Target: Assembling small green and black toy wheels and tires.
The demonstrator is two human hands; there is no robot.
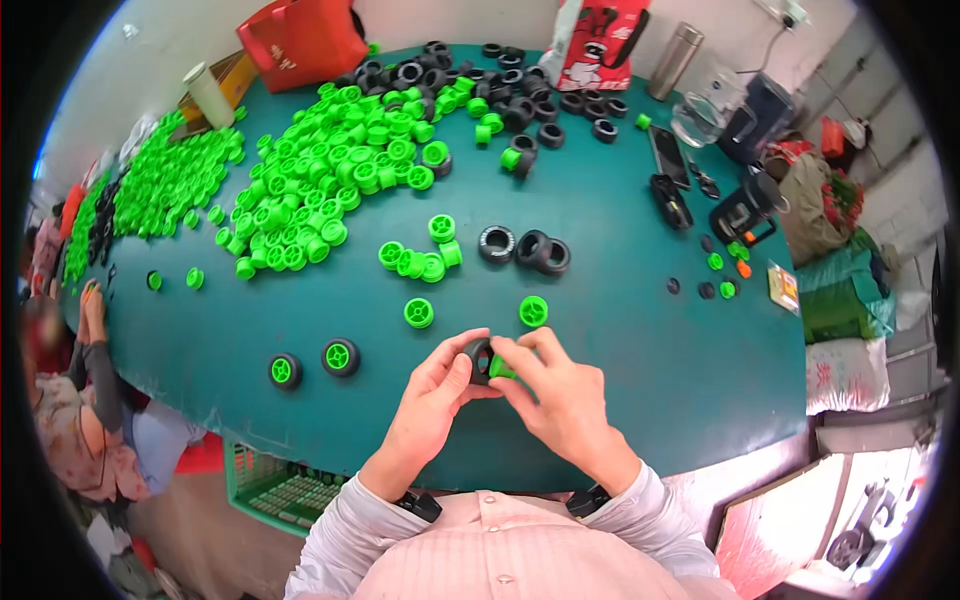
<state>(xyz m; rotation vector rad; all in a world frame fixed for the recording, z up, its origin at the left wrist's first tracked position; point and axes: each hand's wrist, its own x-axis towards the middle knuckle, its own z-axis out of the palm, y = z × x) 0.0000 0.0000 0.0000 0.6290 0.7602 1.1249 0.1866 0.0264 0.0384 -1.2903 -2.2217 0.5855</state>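
Close to my body, over the near edge of the table, my left hand (432, 392) grips a black rubber tire (481, 360) by its rim. My right hand (556, 388) pinches a bright green wheel hub (500, 366) against the tire's right side; fingers partly cover both parts. Just beyond my hands lie two loose green hubs, one on the left (418, 313) and one on the right (534, 311). Two wheels with green hubs inside black tires, a nearer one (285, 371) and another (341, 357), rest to the left.
A large heap of green hubs (300, 200) covers the middle left, with black tires (520, 115) piled behind. Several hubs (432, 265) and tires (496, 244) sit mid-table. A phone (668, 157) and black mug (745, 212) stand right. Another person's arm (98, 375) shows far left.
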